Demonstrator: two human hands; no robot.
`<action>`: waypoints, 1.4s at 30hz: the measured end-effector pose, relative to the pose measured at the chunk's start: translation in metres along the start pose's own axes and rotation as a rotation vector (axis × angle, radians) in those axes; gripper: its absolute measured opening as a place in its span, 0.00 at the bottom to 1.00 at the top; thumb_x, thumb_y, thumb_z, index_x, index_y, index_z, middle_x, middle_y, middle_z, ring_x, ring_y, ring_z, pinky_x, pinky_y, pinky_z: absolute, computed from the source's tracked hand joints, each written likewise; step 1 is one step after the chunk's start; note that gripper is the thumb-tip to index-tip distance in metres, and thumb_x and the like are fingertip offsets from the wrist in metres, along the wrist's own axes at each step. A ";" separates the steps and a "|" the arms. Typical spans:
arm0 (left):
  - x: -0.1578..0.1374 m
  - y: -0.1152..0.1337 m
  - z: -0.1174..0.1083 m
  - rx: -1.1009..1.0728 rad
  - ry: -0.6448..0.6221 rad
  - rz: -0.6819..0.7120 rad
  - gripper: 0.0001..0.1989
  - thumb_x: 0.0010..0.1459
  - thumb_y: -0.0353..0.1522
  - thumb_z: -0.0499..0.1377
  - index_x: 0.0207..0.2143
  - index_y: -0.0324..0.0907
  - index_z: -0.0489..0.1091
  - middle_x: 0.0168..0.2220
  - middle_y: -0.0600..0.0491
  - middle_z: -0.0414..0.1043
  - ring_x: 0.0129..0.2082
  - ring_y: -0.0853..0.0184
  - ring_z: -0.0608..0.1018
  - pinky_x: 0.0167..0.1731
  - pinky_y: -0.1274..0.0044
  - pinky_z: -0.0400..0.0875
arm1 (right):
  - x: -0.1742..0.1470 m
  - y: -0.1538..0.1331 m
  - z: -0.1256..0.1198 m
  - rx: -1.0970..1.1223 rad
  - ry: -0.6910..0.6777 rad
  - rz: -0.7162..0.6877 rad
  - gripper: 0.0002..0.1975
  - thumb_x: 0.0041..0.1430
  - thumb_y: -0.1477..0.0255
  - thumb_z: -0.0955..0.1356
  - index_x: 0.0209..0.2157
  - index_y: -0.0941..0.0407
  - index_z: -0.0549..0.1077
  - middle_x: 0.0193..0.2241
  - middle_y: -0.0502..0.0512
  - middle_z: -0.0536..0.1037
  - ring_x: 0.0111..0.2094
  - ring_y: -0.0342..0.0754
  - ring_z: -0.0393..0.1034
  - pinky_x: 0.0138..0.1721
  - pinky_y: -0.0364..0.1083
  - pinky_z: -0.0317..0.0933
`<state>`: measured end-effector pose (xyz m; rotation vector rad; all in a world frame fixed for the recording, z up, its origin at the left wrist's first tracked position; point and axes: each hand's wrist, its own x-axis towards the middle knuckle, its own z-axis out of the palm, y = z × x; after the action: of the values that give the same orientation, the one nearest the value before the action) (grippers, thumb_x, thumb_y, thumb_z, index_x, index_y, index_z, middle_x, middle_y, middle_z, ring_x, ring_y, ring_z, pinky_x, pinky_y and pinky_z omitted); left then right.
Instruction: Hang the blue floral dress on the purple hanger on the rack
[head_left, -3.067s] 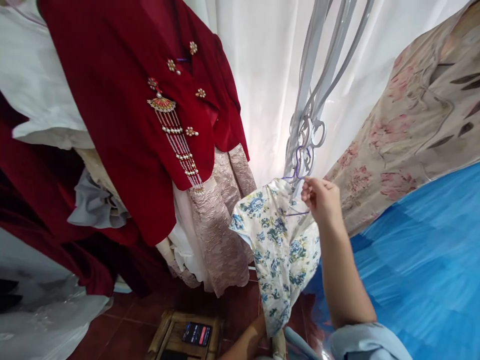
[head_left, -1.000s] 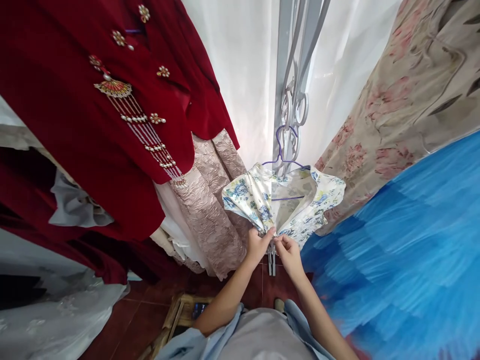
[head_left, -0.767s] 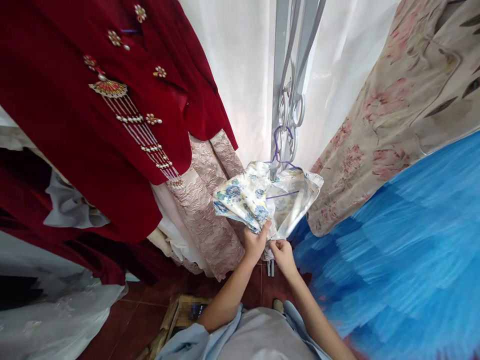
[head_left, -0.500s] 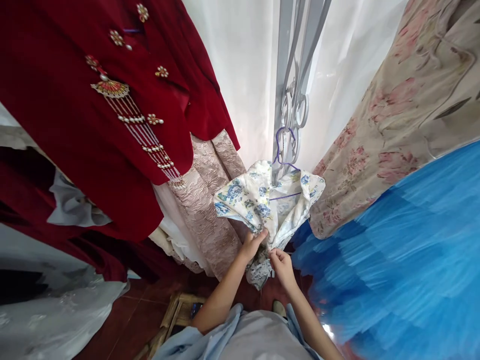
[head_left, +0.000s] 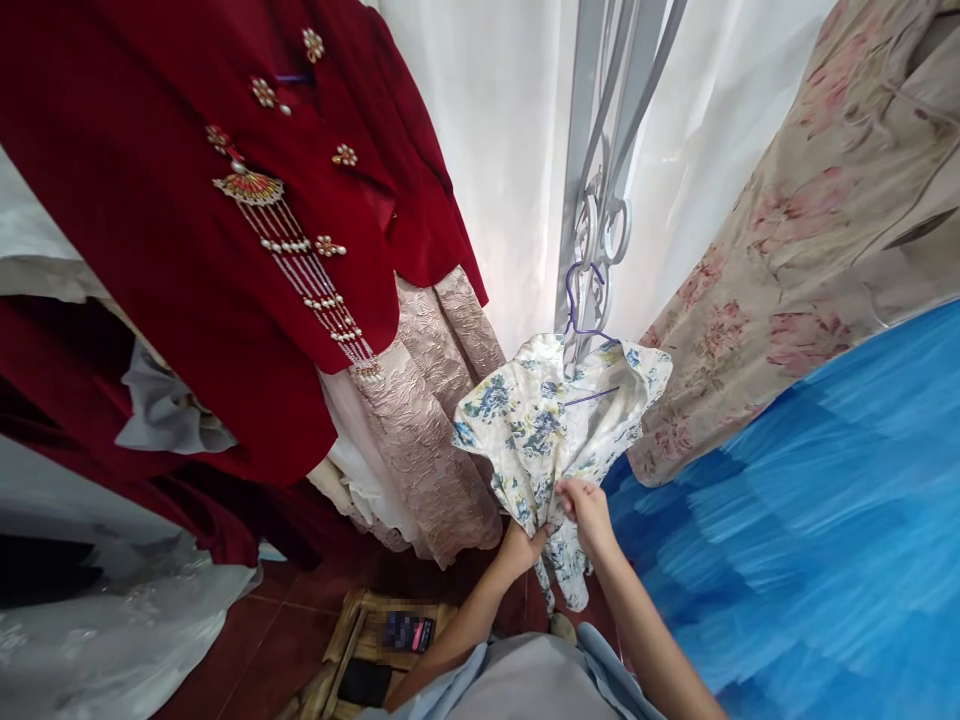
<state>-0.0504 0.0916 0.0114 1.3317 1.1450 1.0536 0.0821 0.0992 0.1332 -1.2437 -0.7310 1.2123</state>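
Observation:
A white floral blouse (head_left: 517,410) with blue and yellow print hangs on a purple hanger (head_left: 576,300). My left hand (head_left: 525,548) is closed on the blouse's waist, its fingers partly hidden by the cloth. Slightly higher and to the right, my right hand (head_left: 589,512) pinches the fabric at the bottom of the front neckline. Below both hands, the lower part of the garment dangles toward the floor.
The grey metal stand (head_left: 607,160) with scrolled rings rises behind the blouse. A red jacket (head_left: 300,330) with beaded brooches hangs left; a pink floral dress (head_left: 787,260) and blue tulle (head_left: 810,540) are right. A wooden stool (head_left: 356,625) holds dark items.
My right hand has moved up along the blouse front while my left hand is lower. The front now lies more closed, and the hanging lower part shows floral print. The view has shifted slightly.

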 end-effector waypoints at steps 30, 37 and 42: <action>0.110 0.360 -0.023 0.924 -0.239 0.793 0.13 0.67 0.32 0.51 0.33 0.40 0.74 0.35 0.49 0.76 0.35 0.64 0.76 0.39 0.74 0.69 | 0.040 -0.170 0.040 -0.095 -0.190 -0.608 0.16 0.59 0.62 0.69 0.23 0.54 0.65 0.14 0.44 0.65 0.16 0.38 0.54 0.19 0.40 0.47; 0.130 0.341 0.000 0.915 -0.177 0.817 0.12 0.64 0.28 0.53 0.29 0.39 0.74 0.31 0.50 0.75 0.32 0.64 0.75 0.35 0.75 0.66 | 0.054 -0.146 0.034 -0.099 -0.008 -0.645 0.16 0.59 0.60 0.68 0.23 0.53 0.63 0.15 0.42 0.59 0.18 0.39 0.49 0.20 0.41 0.44; 0.138 0.347 0.000 0.824 -0.120 0.874 0.13 0.66 0.29 0.53 0.32 0.39 0.75 0.32 0.50 0.76 0.32 0.64 0.76 0.36 0.75 0.66 | 0.072 -0.089 0.025 -0.230 0.017 -0.492 0.16 0.58 0.60 0.66 0.22 0.52 0.61 0.16 0.43 0.59 0.19 0.41 0.50 0.22 0.43 0.46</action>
<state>-0.0032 0.2264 0.3564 2.6639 0.9266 1.0879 0.1026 0.1845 0.2107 -1.1635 -1.1114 0.7276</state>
